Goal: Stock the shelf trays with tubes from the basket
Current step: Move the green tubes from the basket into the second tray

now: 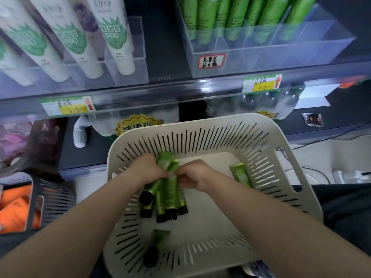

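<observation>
Gripping a bundle of tubes (170,189) at centre frame, the left hand (146,167) has its fingers curled round the upper, crimped ends. The right hand (193,175) meets it from the right, with its fingers bent and pinching the same bundle. The fingertips of the two hands are just beside each other.

The tubes are glossy green plastic, flat at the crimp and round toward the black caps, which point to the lower frame. The bundle is inside the basket (220,119), caps low over the floor; whether they rest on it cannot be told.

The basket is off-white moulded plastic, rounded-square, with slotted walls, a smooth floor and a handle cut-out at right. A loose tube (160,235) lies on the floor near the lower wall, and a second tube (240,175) lies beside the right wall.

At upper right, a clear rigid tray (281,55) with dividers holds shelf tubes (234,15) of the same green, standing on their caps. A red-bordered handwritten label (210,61) is on its front wall. At upper left, a second clear tray (140,37) holds white tubes (66,37) with green print. A price tag (261,83) in green and yellow sits on the shelf edge. At lower left, a dark slotted bin (54,195) holds orange material.
</observation>
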